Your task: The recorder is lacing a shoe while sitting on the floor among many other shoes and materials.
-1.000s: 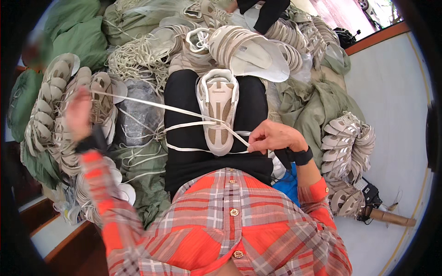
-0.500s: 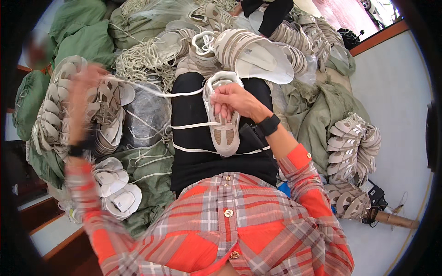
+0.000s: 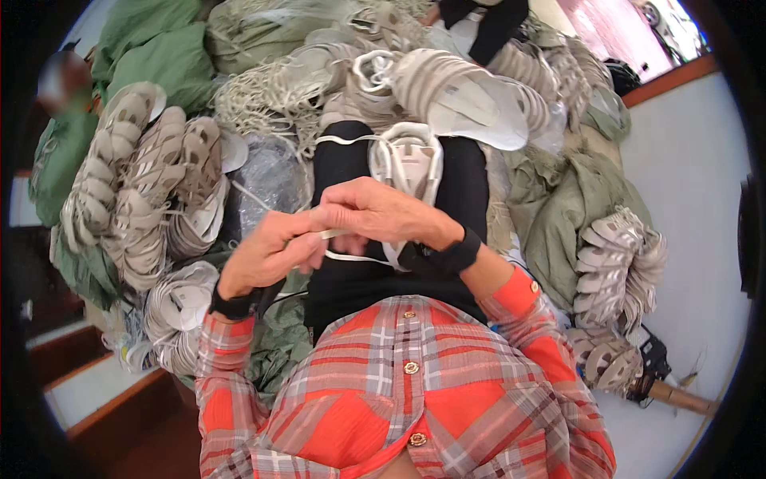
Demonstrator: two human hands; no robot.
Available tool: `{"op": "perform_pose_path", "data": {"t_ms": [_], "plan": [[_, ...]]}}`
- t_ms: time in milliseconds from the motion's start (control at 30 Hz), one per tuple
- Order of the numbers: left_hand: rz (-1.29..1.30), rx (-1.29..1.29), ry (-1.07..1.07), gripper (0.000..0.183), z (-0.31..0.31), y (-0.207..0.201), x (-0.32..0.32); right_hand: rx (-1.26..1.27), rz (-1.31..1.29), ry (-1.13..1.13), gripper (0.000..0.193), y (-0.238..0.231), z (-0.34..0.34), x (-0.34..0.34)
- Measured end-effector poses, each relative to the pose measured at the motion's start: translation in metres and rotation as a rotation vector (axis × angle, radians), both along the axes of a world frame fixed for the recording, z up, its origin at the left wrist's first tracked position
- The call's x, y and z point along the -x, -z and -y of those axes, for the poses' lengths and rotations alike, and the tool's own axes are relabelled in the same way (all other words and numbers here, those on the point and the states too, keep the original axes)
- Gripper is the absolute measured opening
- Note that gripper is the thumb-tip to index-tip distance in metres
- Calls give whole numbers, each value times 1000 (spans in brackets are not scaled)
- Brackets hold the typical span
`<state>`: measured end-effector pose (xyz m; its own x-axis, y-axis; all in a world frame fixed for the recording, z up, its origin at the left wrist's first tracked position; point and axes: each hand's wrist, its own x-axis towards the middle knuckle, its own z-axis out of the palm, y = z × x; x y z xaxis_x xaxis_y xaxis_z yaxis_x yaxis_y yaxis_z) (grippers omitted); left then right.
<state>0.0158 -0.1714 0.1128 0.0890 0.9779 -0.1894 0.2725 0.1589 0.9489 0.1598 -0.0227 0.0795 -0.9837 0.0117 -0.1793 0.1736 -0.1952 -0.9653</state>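
Observation:
On my lap lies a beige and white shoe upper (image 3: 413,172), its front part covered by my right hand (image 3: 381,211). A white shoelace (image 3: 351,258) runs over my black trousers, and a short stretch of it passes between my two hands. My left hand (image 3: 275,249) is closed on this lace, just left of the shoe upper. Both hands meet there, fingers pressed together. The right hand's fingertips are partly hidden, but its thumb and fingers pinch around the lace.
Stacked shoe uppers (image 3: 148,188) stand at my left, with flat white pieces (image 3: 182,303) below them. Behind my knees lie loose laces (image 3: 271,100) and a large stack of uppers (image 3: 479,100). Green sacks (image 3: 570,207) and more uppers (image 3: 610,263) are at right. Another person's dark sleeve (image 3: 487,32) shows far off.
My left hand has come in from the far left to meet my right hand. The right hand has moved left and down from the shoe upper's middle, and the stretched lace has gone slack.

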Motion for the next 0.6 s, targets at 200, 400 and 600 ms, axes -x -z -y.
{"op": "perform_pose_path", "data": {"t_ms": [200,400,600], "plan": [[-68,224,-195,20,88,17,76,-175,47,567,25,6,-60,-84],[-530,456,-249,20,192,70,147,106,-45,691,28,84,-72,-149],[-1601,75,-359,17,260,101,174,-38,16,553,19,74,-69,-146]]}}
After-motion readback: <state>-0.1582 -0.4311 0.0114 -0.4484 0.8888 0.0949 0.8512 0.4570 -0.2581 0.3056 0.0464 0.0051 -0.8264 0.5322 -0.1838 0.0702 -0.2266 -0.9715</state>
